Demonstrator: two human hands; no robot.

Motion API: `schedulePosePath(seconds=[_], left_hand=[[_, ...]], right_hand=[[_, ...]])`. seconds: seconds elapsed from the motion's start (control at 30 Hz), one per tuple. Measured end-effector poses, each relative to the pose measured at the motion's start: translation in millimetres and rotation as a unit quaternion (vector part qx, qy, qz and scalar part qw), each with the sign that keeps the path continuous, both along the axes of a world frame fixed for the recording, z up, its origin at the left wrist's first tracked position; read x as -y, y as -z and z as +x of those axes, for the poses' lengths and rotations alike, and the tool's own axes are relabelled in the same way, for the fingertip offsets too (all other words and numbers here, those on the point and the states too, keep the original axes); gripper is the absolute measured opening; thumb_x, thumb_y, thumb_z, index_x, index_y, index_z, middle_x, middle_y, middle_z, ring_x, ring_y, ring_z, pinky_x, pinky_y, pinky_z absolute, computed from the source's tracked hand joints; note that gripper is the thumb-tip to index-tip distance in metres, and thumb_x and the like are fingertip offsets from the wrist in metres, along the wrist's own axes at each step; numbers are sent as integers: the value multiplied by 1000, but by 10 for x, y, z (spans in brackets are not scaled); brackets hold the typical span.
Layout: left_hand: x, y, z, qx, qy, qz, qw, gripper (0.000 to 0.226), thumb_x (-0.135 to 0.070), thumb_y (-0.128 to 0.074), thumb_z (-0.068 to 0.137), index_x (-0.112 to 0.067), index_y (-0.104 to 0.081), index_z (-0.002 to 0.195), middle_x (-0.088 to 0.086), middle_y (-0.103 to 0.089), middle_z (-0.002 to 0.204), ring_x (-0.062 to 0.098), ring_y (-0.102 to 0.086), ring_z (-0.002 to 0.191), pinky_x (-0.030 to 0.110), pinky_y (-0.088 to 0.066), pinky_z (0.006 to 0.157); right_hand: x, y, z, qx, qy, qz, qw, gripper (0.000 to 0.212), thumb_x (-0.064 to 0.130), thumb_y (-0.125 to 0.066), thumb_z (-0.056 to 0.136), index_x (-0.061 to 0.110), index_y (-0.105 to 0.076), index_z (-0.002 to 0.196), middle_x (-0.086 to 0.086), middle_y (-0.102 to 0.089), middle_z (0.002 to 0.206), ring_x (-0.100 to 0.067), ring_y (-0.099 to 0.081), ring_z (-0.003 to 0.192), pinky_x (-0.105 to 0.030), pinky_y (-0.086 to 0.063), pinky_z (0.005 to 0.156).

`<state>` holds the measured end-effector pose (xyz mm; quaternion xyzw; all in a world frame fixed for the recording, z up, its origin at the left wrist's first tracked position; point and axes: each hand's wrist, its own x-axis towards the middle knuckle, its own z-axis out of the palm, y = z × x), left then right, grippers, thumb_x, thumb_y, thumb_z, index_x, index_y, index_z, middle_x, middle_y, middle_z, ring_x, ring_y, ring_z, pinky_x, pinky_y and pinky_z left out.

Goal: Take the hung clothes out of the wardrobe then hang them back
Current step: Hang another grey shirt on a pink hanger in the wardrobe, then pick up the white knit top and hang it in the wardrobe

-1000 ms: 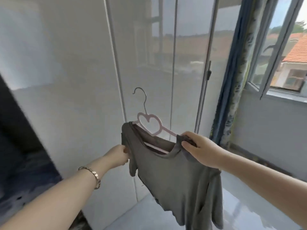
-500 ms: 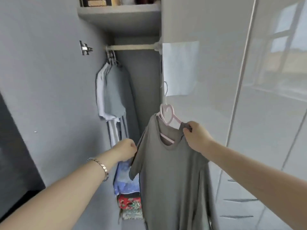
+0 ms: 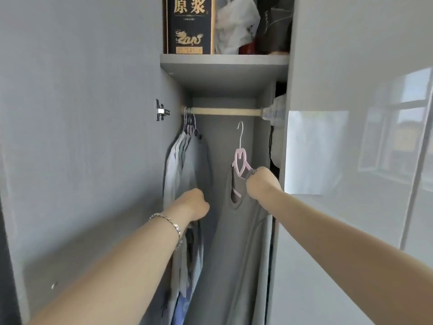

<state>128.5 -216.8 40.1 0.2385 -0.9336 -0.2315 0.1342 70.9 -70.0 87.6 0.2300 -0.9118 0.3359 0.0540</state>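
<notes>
One pink heart-shaped hanger point(image 3: 239, 151) with grey T-shirt point(image 3: 234, 242), gripped by right hand point(image 3: 261, 184), upright just below pale wooden rail point(image 3: 225, 111); left hand point(image 3: 194, 202) fisted, contents unclear.

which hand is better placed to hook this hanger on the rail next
Right. The right hand grips the pink hanger through the grey shirt, its hook just below the rail. The left hand is lower, beside the hung clothes, off the hanger.
</notes>
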Motion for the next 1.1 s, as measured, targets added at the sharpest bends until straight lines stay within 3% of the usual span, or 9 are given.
schedulePosePath(seconds=[0.03, 0.13, 0.23, 0.33, 0.47, 0.6, 0.87, 1.03, 1.1], left_hand=[[83, -40, -128, 1, -1, -18, 1000, 22, -11, -38, 91, -5, -58, 98, 7, -58, 88, 23, -57, 82, 28, -45, 69], [333, -146, -547, -2, 4, -50, 999, 22, -13, -40, 93, -8, -58, 104, 7, -60, 104, 23, -58, 95, 31, -49, 82], [562, -294, -864, -24, 5, -64, 998, 19, -14, -40, 93, -10, -56, 101, 6, -59, 101, 21, -57, 92, 29, -47, 79], [810, -442, -1167, -38, -8, -69, 997, 20, -11, -38, 92, -9, -58, 97, 6, -56, 90, 19, -55, 84, 27, -43, 71], [1158, -608, -1529, -68, -47, -75, 994, 19, -10, -36, 88, -16, -49, 75, 3, -56, 76, 21, -58, 74, 34, -48, 69], [1420, -719, -1680, -108, -100, -157, 977, 12, -18, -41, 91, -22, -51, 85, 2, -64, 94, 23, -60, 91, 33, -49, 79], [1677, -656, -1793, -117, -134, -162, 971, 12, -23, -44, 90, -22, -56, 89, -4, -64, 85, 20, -59, 78, 29, -47, 71], [1618, -683, -1800, -106, -132, -192, 967, 14, -26, -44, 91, -23, -57, 91, -4, -65, 89, 18, -58, 85, 26, -44, 70], [1535, -673, -1796, -96, -123, -204, 966, 15, -27, -42, 92, -23, -56, 88, -3, -65, 87, 19, -59, 85, 27, -44, 70]], right_hand=[[88, -56, -119, 0, 14, -80, 997, 31, 6, -39, 95, 1, -49, 124, -9, -56, 112, -21, -46, 79, -20, -35, 62], [439, -214, -502, -13, 27, -102, 994, 23, 7, -36, 96, 4, -48, 115, -14, -53, 107, -20, -41, 85, -27, -36, 70], [816, -416, -948, -21, 11, -97, 995, 23, 7, -39, 95, 5, -47, 116, -10, -55, 106, -24, -48, 88, -28, -38, 74], [1197, -666, -1377, -37, -13, -102, 994, 29, 6, -40, 94, 3, -47, 122, -14, -56, 121, -30, -55, 109, -31, -41, 81], [1762, -895, -1953, -50, -61, -132, 988, 32, 10, -37, 95, 1, -49, 123, -17, -54, 125, -32, -53, 116, -34, -42, 85], [2322, -914, -2410, -26, -80, -154, 984, 33, 11, -43, 94, 1, -48, 125, -17, -53, 129, -32, -51, 121, -35, -43, 96], [3077, -411, -2586, -13, -156, -79, 985, 43, 13, -37, 97, -2, -32, 138, -17, -42, 140, -28, -45, 128, -33, -39, 100], [2904, -355, -2564, 27, -235, -90, 967, 51, 34, -30, 101, 2, -31, 140, -19, -44, 140, -31, -46, 126, -35, -38, 103], [2682, -256, -2545, 51, -227, -111, 966, 50, 37, -31, 100, 5, -36, 137, -18, -52, 131, -27, -57, 107, -35, -45, 95]])
